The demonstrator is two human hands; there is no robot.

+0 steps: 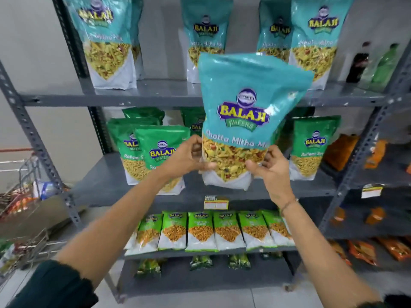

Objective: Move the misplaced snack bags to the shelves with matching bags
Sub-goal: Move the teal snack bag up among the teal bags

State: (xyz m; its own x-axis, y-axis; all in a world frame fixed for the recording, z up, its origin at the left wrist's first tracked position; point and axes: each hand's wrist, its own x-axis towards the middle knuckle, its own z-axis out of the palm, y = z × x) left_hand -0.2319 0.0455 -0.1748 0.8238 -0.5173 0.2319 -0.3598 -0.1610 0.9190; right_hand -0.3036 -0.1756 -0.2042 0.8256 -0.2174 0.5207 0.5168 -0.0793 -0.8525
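I hold a large teal Balaji Khatta Mitha bag (246, 101) upright in front of the grey shelving. My left hand (184, 158) grips its lower left side and my right hand (270, 172) grips its lower right corner. The bag's bottom hangs just above the middle shelf (106, 174), where dark green Ratlami Sev bags (162, 150) stand. Matching teal bags (104, 38) stand on the upper shelf (155, 92), with another pair at the right (315, 41). An open gap lies on that upper shelf between the left and centre teal bags.
Light green small snack bags (200, 230) line the shelf below. A price tag (216, 202) sticks on the middle shelf edge. A second rack at the right holds orange packets (340, 152) and bottles (358, 63). A wire cart (24, 196) with goods stands at the left.
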